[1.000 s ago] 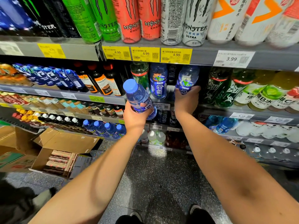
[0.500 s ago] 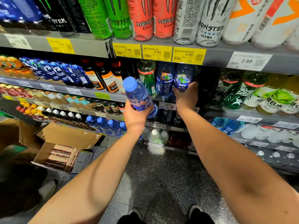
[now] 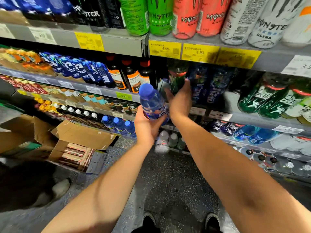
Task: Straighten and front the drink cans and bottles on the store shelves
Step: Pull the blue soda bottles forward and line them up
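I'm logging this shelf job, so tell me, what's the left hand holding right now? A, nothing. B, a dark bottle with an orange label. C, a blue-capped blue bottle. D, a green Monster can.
C: the left hand is wrapped around the lower body of a blue-capped blue bottle, held out in front of the shelf.

Monster cans (image 3: 185, 15) cut off by the top edge; price tags (image 3: 200, 52) blurred, mostly unreadable

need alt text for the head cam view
The left hand holds a blue-capped bottle in front of store drink shelves while the right hand reaches to a green bottle on the shelf.
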